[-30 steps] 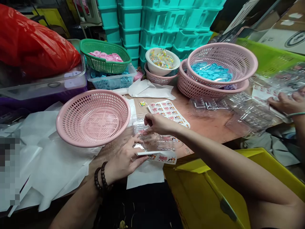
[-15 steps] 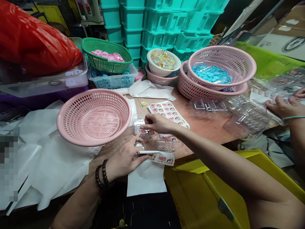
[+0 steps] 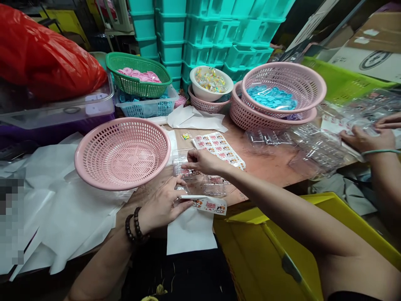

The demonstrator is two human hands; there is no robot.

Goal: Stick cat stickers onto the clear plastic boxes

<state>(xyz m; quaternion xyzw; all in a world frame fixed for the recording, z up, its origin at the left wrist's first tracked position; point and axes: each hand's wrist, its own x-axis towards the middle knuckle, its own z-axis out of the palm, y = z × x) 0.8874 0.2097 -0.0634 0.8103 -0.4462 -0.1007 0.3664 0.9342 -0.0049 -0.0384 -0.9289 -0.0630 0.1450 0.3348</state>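
Observation:
A small clear plastic box (image 3: 200, 179) lies open on the wooden table (image 3: 269, 163), its lid toward the pink basket. My right hand (image 3: 203, 161) pinches a small printed sticker against the box lid. Just nearer me, my left hand (image 3: 163, 205), with a dark bead bracelet on the wrist, holds down a strip of printed stickers (image 3: 208, 205) and rests against the box. A fuller sticker sheet (image 3: 219, 148) lies beyond my right hand.
An empty pink basket (image 3: 122, 152) sits left of the box on white paper sheets (image 3: 69, 213). Stacked pink baskets (image 3: 275, 100) hold blue pieces; a green basket (image 3: 138, 73) holds pink pieces. A white bowl (image 3: 211, 81) holds sweets. Another person's hands (image 3: 366, 136) handle clear trays at right. A yellow bin (image 3: 282, 251) is below.
My hands have barely moved on the box; the sticker strip under my left hand has slid slightly left. The other person's hands at right shifted a little.

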